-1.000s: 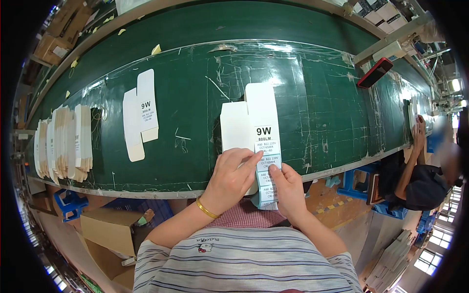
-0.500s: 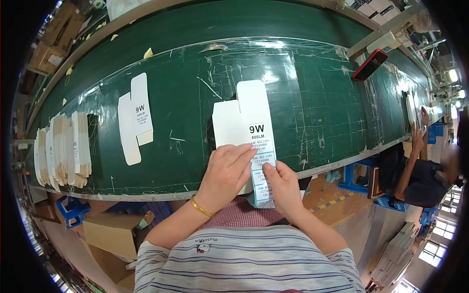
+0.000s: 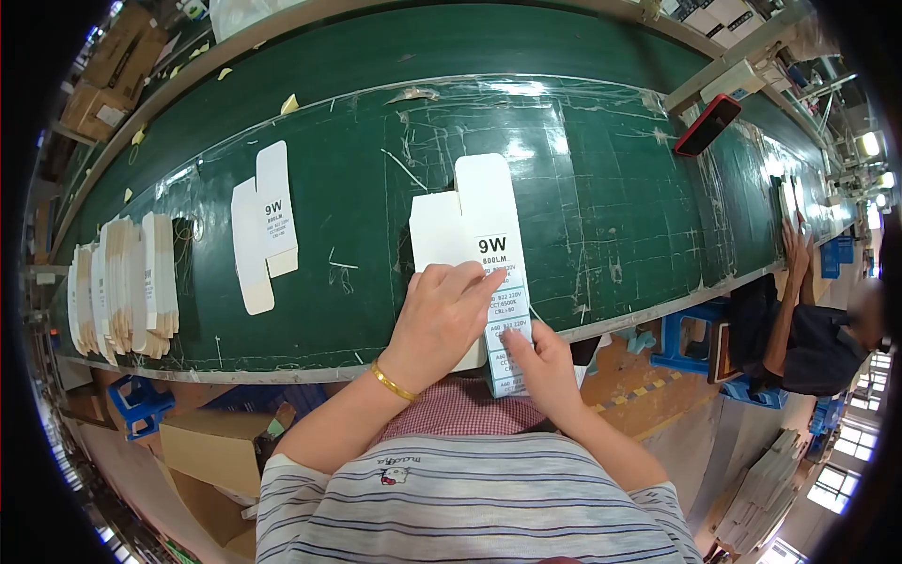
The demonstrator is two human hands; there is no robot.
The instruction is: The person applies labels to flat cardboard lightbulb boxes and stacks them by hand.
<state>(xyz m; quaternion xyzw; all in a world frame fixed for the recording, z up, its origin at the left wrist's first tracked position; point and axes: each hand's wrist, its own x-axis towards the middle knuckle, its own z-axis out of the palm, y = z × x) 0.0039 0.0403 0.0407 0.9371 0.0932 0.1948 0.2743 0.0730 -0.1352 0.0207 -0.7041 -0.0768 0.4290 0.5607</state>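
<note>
Here, flat carton: lying on green belt, under left fingertips.
Left hand: fingers loosely spread, pressing down on the carton's lower panel.
Right hand: thumb and fingers pinching label strip.

Head-worn camera faces forward and down, seemingly close over the belt.

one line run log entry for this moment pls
left hand: pressing flat 9W carton | right hand: pinching label strip at its near end | surface: green belt | beside: second flat carton
</note>
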